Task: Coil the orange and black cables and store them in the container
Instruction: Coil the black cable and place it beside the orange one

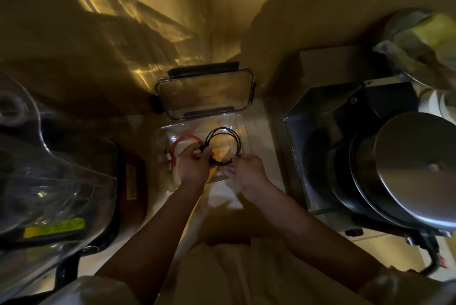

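A clear plastic container [246, 141] stands on the counter in the middle of the head view, its clear lid [204, 93] propped up behind it against the wall. The coiled orange cable [177, 144] lies inside the container at its left side. The black cable [223, 138] is wound into a round coil held over the container. My left hand [193, 167] pinches the coil's left side. My right hand [246, 172] grips the coil's lower right edge.
A blender with a clear jug [49, 168] crowds the left side. To the right stands a steel appliance [345, 156] with a round metal pot [414, 168]. A bagged item [424, 42] sits at the upper right. The wall is close behind the lid.
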{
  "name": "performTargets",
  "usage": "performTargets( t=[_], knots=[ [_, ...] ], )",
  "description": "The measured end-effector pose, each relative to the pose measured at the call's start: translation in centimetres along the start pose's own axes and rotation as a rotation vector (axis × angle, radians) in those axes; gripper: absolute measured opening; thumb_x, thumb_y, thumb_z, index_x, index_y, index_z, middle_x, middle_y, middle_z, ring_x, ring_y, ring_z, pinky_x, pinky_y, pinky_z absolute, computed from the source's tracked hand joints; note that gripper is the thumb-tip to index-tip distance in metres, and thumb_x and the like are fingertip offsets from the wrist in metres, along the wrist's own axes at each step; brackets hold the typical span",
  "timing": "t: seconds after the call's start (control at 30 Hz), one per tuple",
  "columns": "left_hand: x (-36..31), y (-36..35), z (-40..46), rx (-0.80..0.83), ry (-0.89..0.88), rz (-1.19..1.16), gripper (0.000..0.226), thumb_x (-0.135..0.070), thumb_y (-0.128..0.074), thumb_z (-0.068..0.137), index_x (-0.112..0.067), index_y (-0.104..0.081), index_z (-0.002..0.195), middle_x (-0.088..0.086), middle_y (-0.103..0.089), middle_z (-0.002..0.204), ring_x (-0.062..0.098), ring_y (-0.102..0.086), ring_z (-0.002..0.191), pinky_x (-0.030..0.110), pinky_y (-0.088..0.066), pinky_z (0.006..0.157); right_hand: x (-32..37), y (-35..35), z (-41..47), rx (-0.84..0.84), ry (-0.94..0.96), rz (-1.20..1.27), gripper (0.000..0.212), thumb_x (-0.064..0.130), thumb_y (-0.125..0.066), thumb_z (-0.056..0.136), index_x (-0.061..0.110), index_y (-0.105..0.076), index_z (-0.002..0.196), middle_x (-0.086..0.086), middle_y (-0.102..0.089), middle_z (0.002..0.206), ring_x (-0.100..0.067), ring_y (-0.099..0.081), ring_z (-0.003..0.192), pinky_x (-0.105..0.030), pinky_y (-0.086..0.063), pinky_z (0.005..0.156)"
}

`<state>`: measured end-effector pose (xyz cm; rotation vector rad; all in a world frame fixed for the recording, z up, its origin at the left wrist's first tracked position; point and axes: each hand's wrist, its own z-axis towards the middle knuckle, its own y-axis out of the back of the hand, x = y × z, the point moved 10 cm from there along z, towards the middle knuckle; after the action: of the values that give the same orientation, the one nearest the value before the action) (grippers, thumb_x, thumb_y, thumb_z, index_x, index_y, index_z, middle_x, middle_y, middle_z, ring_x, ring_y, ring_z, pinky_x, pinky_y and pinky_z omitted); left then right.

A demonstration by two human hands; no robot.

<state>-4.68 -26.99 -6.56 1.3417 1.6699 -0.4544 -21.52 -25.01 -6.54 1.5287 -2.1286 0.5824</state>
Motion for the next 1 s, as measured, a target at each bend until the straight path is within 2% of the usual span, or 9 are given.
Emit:
performTargets(
  t=[0.07,0.13,0.2,0.3,0.4,0.57,0.7,0.83,1.0],
  knots=[
    [-0.3,-0.6,0.3,0.023,-0.021,0.013,0.008,-0.011,-0.067,0.089,-0.01,-0.069,0.097,0.011,-0.071,0.078,0.019,-0.07,0.071,0.031,-0.061,0.063,-0.2,-0.2,0.4,0.003,-0.043,0.02,0.02,-0.001,-0.044,0.098,-0.002,-0.061,0.085,-0.024,-0.064,0.098,-0.026,-0.067,0.081,-0.029,-0.057,0.073],
    [-0.3,-1.1,0.8,0.043,-0.04,0.077,0.009,-0.013,-0.066,0.09,-0.011,-0.07,0.097,0.011,-0.072,0.081,0.019,-0.07,0.073,0.031,-0.061,0.067,-0.5,0.0,1.0,-0.021,-0.093,0.03,0.018,-0.004,-0.042,0.097,-0.008,-0.058,0.103,-0.027,-0.064,0.107,-0.032,-0.067,0.096,-0.033,-0.056,0.084],
    [0.1,-1.6,1.3,0.074,-0.032,0.106,0.009,-0.015,-0.066,0.09,-0.012,-0.07,0.097,0.013,-0.073,0.084,0.024,-0.071,0.078,0.039,-0.06,0.076,-0.8,0.0,1.5,-0.027,-0.143,0.021,0.024,-0.003,-0.042,0.097,-0.011,-0.056,0.115,-0.03,-0.063,0.116,-0.034,-0.066,0.106,-0.035,-0.055,0.09],
    [0.6,-2.1,2.0,0.101,-0.038,0.145,0.006,-0.015,-0.066,0.09,-0.016,-0.07,0.094,0.016,-0.073,0.085,0.031,-0.071,0.082,0.048,-0.058,0.08,-1.3,-0.4,2.0,-0.012,-0.208,0.042,0.029,-0.003,-0.042,0.097,-0.011,-0.053,0.122,-0.031,-0.061,0.122,-0.035,-0.063,0.113,-0.036,-0.053,0.096],
    [0.8,-2.5,2.7,0.121,-0.051,0.199,0.009,-0.014,-0.063,0.091,-0.018,-0.067,0.084,0.012,-0.072,0.08,0.028,-0.068,0.076,0.045,-0.056,0.077,-1.4,-0.7,2.4,-0.002,-0.238,0.061,0.031,-0.002,-0.04,0.098,-0.011,-0.051,0.125,-0.031,-0.059,0.125,-0.035,-0.061,0.116,-0.04,-0.05,0.102],
    [0.8,-3.7,3.7,0.164,-0.072,0.191,0.013,-0.005,-0.057,0.093,-0.01,-0.065,0.083,0.013,-0.066,0.076,0.025,-0.06,0.072,0.044,-0.053,0.072,-1.5,-0.7,3.2,0.007,-0.263,0.083,0.019,0.003,-0.044,0.099,-0.005,-0.055,0.112,-0.026,-0.061,0.123,-0.032,-0.061,0.117,-0.041,-0.048,0.104],
    [1.6,-4.2,4.9,0.177,-0.084,0.204,0.007,-0.015,-0.065,0.089,-0.016,-0.071,0.085,0.015,-0.072,0.082,0.024,-0.064,0.074,0.042,-0.053,0.073,-1.5,-0.7,3.9,0.004,-0.274,0.107,0.028,0.002,-0.046,0.097,-0.007,-0.053,0.122,-0.026,-0.061,0.123,-0.034,-0.061,0.116,-0.042,-0.048,0.103],
    [1.8,-4.6,5.3,0.179,-0.057,0.198,0.013,-0.015,-0.065,0.09,-0.004,-0.073,0.093,0.012,-0.07,0.08,0.017,-0.059,0.068,0.031,-0.048,0.07,-1.2,-0.7,4.1,0.013,-0.28,0.116,0.029,0.001,-0.051,0.094,-0.005,-0.052,0.123,-0.026,-0.061,0.124,-0.033,-0.06,0.116,-0.041,-0.049,0.102],
    [2.1,-5.1,6.1,0.181,-0.031,0.234,0.017,-0.022,-0.068,0.088,-0.013,-0.067,0.073,0.001,-0.061,0.06,0.018,-0.056,0.058,0.032,-0.045,0.061,-1.6,-0.8,4.9,0.004,-0.298,0.132,0.027,0.004,-0.047,0.097,-0.005,-0.051,0.123,-0.024,-0.06,0.127,-0.032,-0.06,0.119,-0.038,-0.052,0.097]
  ],
)
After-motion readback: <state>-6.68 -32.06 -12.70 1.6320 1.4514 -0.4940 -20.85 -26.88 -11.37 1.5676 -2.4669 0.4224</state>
